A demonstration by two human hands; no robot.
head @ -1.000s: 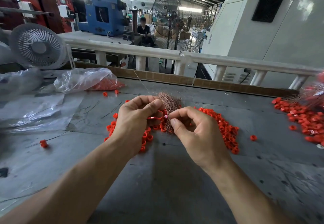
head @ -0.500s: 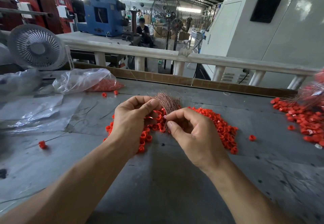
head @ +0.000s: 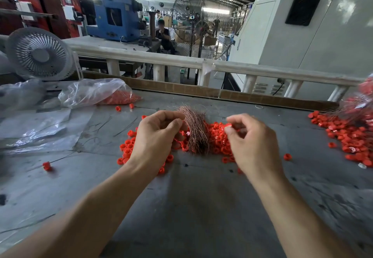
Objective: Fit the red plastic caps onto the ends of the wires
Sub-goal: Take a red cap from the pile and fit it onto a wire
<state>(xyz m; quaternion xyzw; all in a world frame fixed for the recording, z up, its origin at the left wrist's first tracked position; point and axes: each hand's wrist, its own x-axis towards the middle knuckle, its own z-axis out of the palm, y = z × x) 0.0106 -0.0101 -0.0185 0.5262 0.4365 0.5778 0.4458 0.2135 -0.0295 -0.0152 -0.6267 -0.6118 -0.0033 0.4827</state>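
Right hand just pulled off the bundle

Half a second back both hands were bunched together at the wires point(head: 194, 129); now the right hand point(head: 250, 138) has swung out toward 3 o'clock, fingers curled, thumb and forefinger pinching what looks like a cap, too blurry to be sure. Left hand point(head: 156, 136) is curled at the bundle's 9 o'clock side, can't tell what it's got hold of. Wires lie on the caps point(head: 219, 138) mid-table point(head: 191, 207). My guess: a fresh cap or wire grabbed, next fit coming up.
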